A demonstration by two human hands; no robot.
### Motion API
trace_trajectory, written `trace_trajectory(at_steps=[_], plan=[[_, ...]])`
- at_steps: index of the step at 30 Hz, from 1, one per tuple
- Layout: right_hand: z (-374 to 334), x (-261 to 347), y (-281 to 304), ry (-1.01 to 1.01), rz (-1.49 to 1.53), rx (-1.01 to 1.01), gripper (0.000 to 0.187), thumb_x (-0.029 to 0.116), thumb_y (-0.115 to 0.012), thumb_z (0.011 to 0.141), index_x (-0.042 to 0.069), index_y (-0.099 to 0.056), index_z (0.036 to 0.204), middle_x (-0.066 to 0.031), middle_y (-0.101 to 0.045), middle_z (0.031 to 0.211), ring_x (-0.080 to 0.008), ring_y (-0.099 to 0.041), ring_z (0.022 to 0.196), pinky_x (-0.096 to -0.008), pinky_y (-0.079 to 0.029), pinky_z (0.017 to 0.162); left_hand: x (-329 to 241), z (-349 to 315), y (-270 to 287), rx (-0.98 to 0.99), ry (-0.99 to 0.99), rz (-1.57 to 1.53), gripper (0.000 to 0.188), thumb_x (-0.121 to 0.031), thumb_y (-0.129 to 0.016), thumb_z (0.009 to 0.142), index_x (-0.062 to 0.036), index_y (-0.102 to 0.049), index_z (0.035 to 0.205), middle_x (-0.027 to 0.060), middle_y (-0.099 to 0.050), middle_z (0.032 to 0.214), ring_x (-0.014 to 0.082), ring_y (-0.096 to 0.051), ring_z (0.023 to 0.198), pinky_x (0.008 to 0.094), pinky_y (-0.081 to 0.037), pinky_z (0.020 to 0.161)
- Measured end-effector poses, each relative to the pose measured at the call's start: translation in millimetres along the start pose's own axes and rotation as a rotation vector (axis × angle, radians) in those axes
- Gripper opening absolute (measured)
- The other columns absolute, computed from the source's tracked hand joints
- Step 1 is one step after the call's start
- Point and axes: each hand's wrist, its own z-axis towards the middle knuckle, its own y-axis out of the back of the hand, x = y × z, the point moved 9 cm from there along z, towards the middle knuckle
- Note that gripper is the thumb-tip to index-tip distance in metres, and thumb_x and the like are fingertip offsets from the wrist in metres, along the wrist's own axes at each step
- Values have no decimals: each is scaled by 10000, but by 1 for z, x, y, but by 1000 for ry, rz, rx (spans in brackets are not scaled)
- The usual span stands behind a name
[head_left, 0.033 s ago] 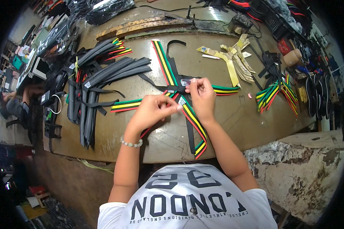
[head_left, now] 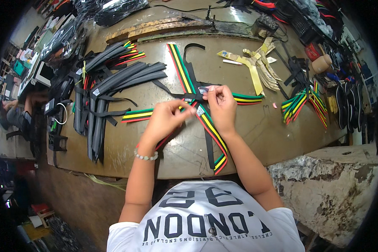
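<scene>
Striped green, yellow, black and red straps (head_left: 216, 136) cross with black straps (head_left: 209, 151) on the table. My right hand (head_left: 221, 107) is closed at the crossing, thumb and forefinger pinching a small shiny tag (head_left: 203, 90). A dark label (head_left: 189, 100) lies flat at the crossing, left of those fingers. My left hand (head_left: 168, 119) hovers just nearer to me, thumb and forefinger tips together in a pinch, slightly blurred. What they hold, if anything, is too small to make out. Beside these fingertips a white printed label (head_left: 200, 111) shows on the striped strap.
Bundled black padded straps (head_left: 113, 84) lie at left. Yellowish cut strips (head_left: 253, 69) and a white stick (head_left: 232, 62) lie at far right, with a tied bundle of striped straps (head_left: 304, 103) beyond. Wooden bars (head_left: 164, 30) run along the back.
My left hand has shifted slightly, its thumb rising to meet the forefinger. My right hand keeps its pinch, and the small tag has tilted a little.
</scene>
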Motion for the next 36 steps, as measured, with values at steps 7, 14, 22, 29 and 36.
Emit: trace_trajectory(at_steps=[7,14,22,29,36], plan=[[-3,0,-9,4,-391,40,227,193,-587,939,-12,-549,848,-156,-619,762,-246,-611,658,-359,-479,619,8,21,27,-445,-282,154,202,-138,-605,895,12,-678,1009,151,-629,859,230,-610,797,335,-482,715],[-7,23,-16,79,-600,97,244,244,-569,948,11,-561,876,-165,-620,814,-348,-610,720,-424,-475,641,14,23,15,-277,-180,18,274,-179,-680,840,-4,-674,1051,105,-636,858,190,-573,681,307,-474,644],[-13,36,-28,242,-717,122,204,224,-584,930,29,-567,873,-157,-614,849,-362,-599,763,-454,-471,664,16,22,14,-242,-183,13,417,-196,-770,739,-23,-666,1103,34,-600,832,102,-496,653,257,-434,598],[-18,42,-35,373,-818,108,199,207,-597,916,29,-555,838,-161,-605,831,-372,-590,743,-455,-470,652,17,21,16,-297,-148,-28,466,-212,-796,703,-6,-633,1087,21,-618,804,107,-499,610,262,-441,581],[-2,-4,-1,-165,-54,1,266,268,-521,992,10,-507,930,-132,-650,889,-186,-659,721,-280,-536,643,-1,5,11,-325,-105,289,376,-256,-806,713,0,-618,914,95,-625,733,169,-588,645,316,-467,588]])
